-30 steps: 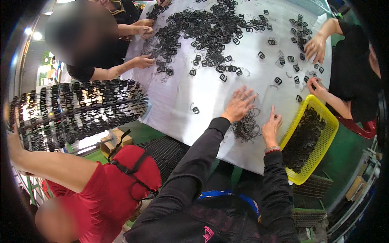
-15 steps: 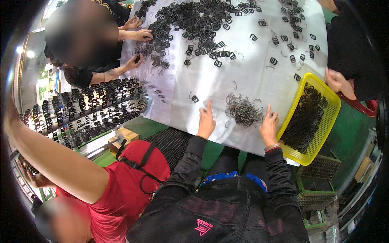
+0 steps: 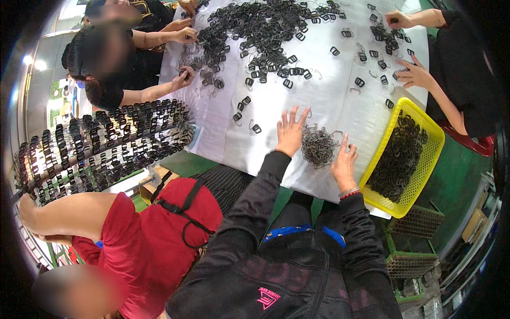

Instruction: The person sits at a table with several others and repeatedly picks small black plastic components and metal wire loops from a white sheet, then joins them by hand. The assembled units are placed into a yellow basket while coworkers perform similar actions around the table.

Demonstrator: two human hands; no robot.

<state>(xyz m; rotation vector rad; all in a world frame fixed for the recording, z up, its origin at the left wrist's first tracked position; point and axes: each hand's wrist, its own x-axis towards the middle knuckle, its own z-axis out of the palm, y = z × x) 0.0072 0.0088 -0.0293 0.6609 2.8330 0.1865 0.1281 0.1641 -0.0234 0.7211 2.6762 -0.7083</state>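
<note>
A small heap of dark, thin wire hooks [image 3: 317, 149] lies on the white-covered table [image 3: 265, 165] in front of me. My left hand [image 3: 289, 131] is at the heap's left side, fingers spread and pointing away from me, holding nothing I can see. At the right edge of the heap is my right hand [image 3: 345, 162], its index finger stretched forward and the other fingers loosely bent. Just right of that hand stands a yellow perforated basket [image 3: 436, 142] with a mass of dark pieces [image 3: 399, 159] inside. A loose black buckle [image 3: 256, 128] rests left of my left hand.
A large spread of black buckles and hooks [image 3: 260, 32] covers the far table. Co-workers' hands [image 3: 183, 78] work at the left, and another person's hand [image 3: 417, 73] reaches in from the right. A rack of hanging buckles [image 3: 106, 141] and a person in red [image 3: 143, 244] are left.
My left hand has moved right and forward beside the heap, fingers now spread. The heap is more compact. More buckles lie to its left. The right co-worker's hands now reach over the table.
</note>
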